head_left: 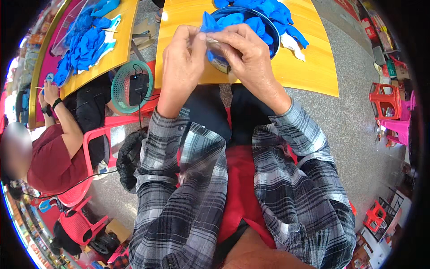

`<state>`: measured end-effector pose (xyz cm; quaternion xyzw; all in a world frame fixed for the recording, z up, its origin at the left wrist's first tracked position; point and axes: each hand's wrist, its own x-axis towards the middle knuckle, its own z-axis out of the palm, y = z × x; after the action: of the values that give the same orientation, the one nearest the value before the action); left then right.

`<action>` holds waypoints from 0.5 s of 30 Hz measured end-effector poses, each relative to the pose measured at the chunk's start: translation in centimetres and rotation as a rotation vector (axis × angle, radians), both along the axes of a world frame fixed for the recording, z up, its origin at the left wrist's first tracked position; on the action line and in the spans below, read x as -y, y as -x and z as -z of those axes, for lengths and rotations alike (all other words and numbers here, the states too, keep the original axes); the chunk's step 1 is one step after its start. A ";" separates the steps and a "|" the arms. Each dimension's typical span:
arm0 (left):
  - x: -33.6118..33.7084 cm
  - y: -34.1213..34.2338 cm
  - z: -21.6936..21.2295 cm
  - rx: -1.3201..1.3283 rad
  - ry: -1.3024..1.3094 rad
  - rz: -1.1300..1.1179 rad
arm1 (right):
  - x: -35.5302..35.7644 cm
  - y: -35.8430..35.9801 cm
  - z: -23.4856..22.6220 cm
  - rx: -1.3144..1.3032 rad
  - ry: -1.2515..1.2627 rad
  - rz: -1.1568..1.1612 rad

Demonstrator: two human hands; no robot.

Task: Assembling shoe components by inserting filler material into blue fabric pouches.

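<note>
My left hand (182, 62) and my right hand (251, 54) meet above the near side of a yellow table. Between their pinched fingertips is a small blue cloth piece (208, 22), its pointed end sticking up. A small whitish bit shows at the right fingertips; what it is I cannot make out. Just behind the hands stands a round dark blue basin (276, 39) with more blue cloth pieces (255, 26) in it. My fingers hide part of its near left rim.
More blue pieces (280, 13) and a white one (293, 46) lie right of the basin on the yellow table (313, 67). At left, a person in a dark red shirt (56, 163) sits at another table with blue cloth. A green basket (120, 92) holding a black device (138, 87) stands between us.
</note>
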<state>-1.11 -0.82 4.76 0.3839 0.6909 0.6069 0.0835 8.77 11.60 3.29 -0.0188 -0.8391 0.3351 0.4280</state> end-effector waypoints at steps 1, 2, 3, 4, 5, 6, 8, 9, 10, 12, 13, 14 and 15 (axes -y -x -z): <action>0.1 -0.6 -0.6 -0.161 0.041 -0.054 | -0.2 0.1 -0.1 -0.013 0.005 -0.028; 0.1 -0.9 -0.9 -0.322 0.082 -0.108 | -0.3 0.1 -0.2 -0.026 0.010 -0.056; 0.0 -0.8 -0.7 -0.321 0.082 -0.104 | -0.2 0.1 -0.4 -0.025 0.010 -0.053; 0.0 -0.6 -0.4 -0.439 0.072 -0.115 | 0.0 0.1 -0.7 0.035 0.088 -0.045; 0.0 -0.5 -0.2 -0.556 0.062 -0.125 | 0.2 0.1 -1.0 0.096 0.165 -0.038; 0.2 -0.4 -0.2 -0.557 0.063 -0.126 | 0.0 0.1 -1.1 0.095 0.166 -0.039; 0.2 -0.7 -0.4 -0.618 0.090 -0.108 | -0.6 0.0 -1.4 0.214 0.240 -0.076; 0.3 -0.7 -0.4 -0.618 0.090 -0.106 | -0.7 0.0 -1.6 0.214 0.240 -0.073; 0.5 -0.7 -0.5 -0.633 0.131 -0.066 | -0.8 0.0 -1.9 0.238 0.240 -0.043; 0.7 -0.4 -0.4 -0.648 0.173 -0.025 | -0.9 0.0 -1.9 0.262 0.240 -0.011; 0.7 0.0 -0.4 -0.716 0.166 0.005 | -1.0 0.1 -1.7 0.275 0.212 -0.026; 0.7 0.2 -0.4 -0.784 0.159 0.035 | -1.0 0.1 -1.6 0.289 0.184 -0.040; 0.7 0.1 -0.4 -0.784 0.160 0.035 | -1.0 0.1 -1.6 0.289 0.185 -0.041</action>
<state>-1.26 -1.57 5.14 0.5903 0.7090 0.3571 -0.1466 8.63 12.64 4.93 -0.0889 -0.8578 0.4134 0.2923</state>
